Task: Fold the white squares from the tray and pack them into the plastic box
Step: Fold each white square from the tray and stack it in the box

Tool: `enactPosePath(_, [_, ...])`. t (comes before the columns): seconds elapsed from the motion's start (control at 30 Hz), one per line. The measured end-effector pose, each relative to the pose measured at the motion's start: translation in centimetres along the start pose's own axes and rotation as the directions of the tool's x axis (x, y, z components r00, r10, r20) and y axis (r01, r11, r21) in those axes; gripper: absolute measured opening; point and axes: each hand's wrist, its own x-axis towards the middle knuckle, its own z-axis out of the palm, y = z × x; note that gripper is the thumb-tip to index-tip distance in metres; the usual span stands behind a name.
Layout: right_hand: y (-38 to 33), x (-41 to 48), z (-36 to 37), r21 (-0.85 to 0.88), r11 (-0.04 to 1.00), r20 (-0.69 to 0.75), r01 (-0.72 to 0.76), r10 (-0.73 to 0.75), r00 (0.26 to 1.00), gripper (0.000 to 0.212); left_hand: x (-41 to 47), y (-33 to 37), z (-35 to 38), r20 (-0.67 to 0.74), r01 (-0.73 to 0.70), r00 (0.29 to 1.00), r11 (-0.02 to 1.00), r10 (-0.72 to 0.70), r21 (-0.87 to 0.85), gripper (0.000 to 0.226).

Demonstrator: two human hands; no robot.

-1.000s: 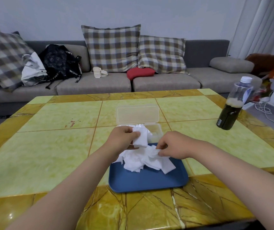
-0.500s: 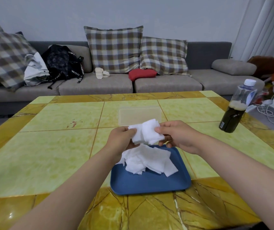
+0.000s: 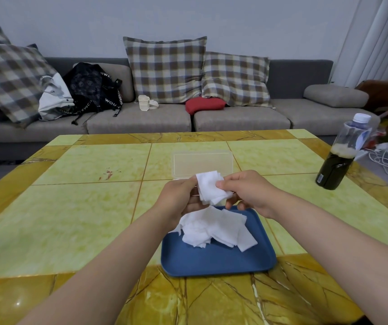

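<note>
A white square (image 3: pixel 210 186) is held in the air above the far end of the blue tray (image 3: pixel 216 260). My left hand (image 3: pixel 180 198) grips its left side and my right hand (image 3: pixel 247 190) pinches its right side with thumb on top. A loose pile of white squares (image 3: pixel 216 228) lies on the far half of the tray. The clear plastic box (image 3: pixel 202 164) stands just beyond my hands with its lid up; its base is hidden behind the hands and the held square.
A dark drink bottle (image 3: pixel 342 156) with a white cap stands at the table's right side. The yellow-green tiled table (image 3: pixel 70 207) stretches left of the tray. A grey sofa (image 3: pixel 235 118) with plaid cushions and bags runs behind the table.
My right hand left the pile on the tray and rose to join the left hand on the white square, which now sits higher, in front of the box lid.
</note>
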Motion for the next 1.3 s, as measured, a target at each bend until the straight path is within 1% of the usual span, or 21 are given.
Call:
enactPosePath(0.13, [-0.2, 0.0, 0.3, 0.013, 1.0, -0.048, -0.01, 0.01, 0.999, 0.016, -0.1, 0.2, 0.1, 0.054, -0.012, 0.998, 1.0, 0.011, 0.009, 0.039])
enactPosePath(0.23, [-0.3, -0.1, 0.4, 0.03, 0.999, -0.08, -0.014, 0.017, 0.997, 0.013, -0.4, 0.2, 0.0, 0.089, -0.041, 0.995, 0.999, 0.04, 0.012, 0.036])
enactPosePath(0.3, [-0.3, -0.1, 0.3, 0.049, 0.999, -0.083, -0.012, 0.016, 0.996, 0.014, -0.3, 0.0, 0.0, 0.069, -0.054, 0.996, 0.998, 0.051, 0.034, 0.027])
enactPosePath(0.37, [-0.3, -0.1, 0.2, 0.075, 0.997, -0.073, -0.013, 0.018, 0.997, 0.015, -0.1, -0.1, -0.1, 0.031, -0.041, 0.999, 0.999, 0.04, 0.026, 0.022])
enactPosePath(0.5, [-0.4, -0.2, -0.1, 0.136, 0.99, -0.064, -0.04, 0.049, 0.997, 0.019, 0.1, -0.1, -0.1, 0.017, 0.009, 1.0, 0.998, -0.008, -0.067, 0.02])
enactPosePath(0.57, [-0.5, -0.2, -0.1, 0.181, 0.982, -0.11, -0.048, 0.069, 0.992, 0.019, 0.3, -0.2, -0.1, -0.012, 0.026, 1.0, 0.993, -0.027, -0.118, 0.018])
enactPosePath(0.63, [-0.6, -0.2, -0.4, 0.217, 0.976, -0.203, -0.022, 0.067, 0.977, 0.016, 0.4, -0.2, -0.2, -0.058, 0.034, 0.997, 0.985, -0.044, -0.172, 0.012])
enactPosePath(0.7, [-0.8, 0.0, -0.9, 0.229, 0.972, -0.298, 0.044, 0.027, 0.954, 0.009, 0.5, -0.2, -0.4, -0.093, 0.027, 0.995, 0.983, -0.044, -0.18, 0.007])
enactPosePath(0.73, [-0.9, 0.0, -1.1, 0.237, 0.968, -0.314, 0.082, -0.003, 0.95, 0.008, 0.6, -0.2, -0.6, -0.101, 0.025, 0.994, 0.984, -0.043, -0.175, 0.007])
enactPosePath(0.8, [-1.2, 0.0, -1.3, 0.239, 0.961, -0.266, 0.139, -0.073, 0.961, 0.009, 0.7, -0.2, -0.7, -0.095, 0.033, 0.994, 0.985, -0.05, -0.171, 0.006])
enactPosePath(0.87, [-1.3, -0.3, -1.0, 0.201, 0.964, -0.186, 0.171, -0.134, 0.973, 0.011, 0.6, -0.1, -0.5, -0.071, 0.04, 0.996, 0.987, -0.051, -0.153, 0.01])
enactPosePath(0.93, [-1.4, -0.5, -0.5, 0.145, 0.972, -0.146, 0.188, -0.167, 0.975, 0.009, 0.4, -0.2, -0.2, -0.061, 0.022, 0.998, 0.995, -0.028, -0.1, 0.014])
enactPosePath(1.03, [-1.4, -0.6, 0.1, 0.035, 0.976, -0.146, 0.213, -0.205, 0.968, 0.009, 0.2, -0.4, 0.0, -0.036, -0.021, 0.999, 1.0, 0.021, -0.009, 0.024])
enactPosePath(1.1, [-1.4, -0.5, 0.3, -0.03, 0.972, -0.159, 0.233, -0.235, 0.959, 0.009, 0.0, -0.4, 0.1, 0.007, -0.033, 0.999, 0.999, 0.033, 0.019, 0.025])
enactPosePath(1.2, [-1.4, -0.3, 0.4, -0.107, 0.965, -0.172, 0.24, -0.256, 0.951, 0.006, -0.2, -0.2, 0.2, 0.072, -0.036, 0.997, 0.999, 0.036, 0.007, 0.022])
enactPosePath(1.3, [-1.1, 0.1, 0.4, -0.166, 0.954, -0.182, 0.25, -0.279, 0.943, 0.006, -0.3, 0.0, 0.2, 0.117, -0.042, 0.992, 0.999, 0.044, -0.018, 0.027])
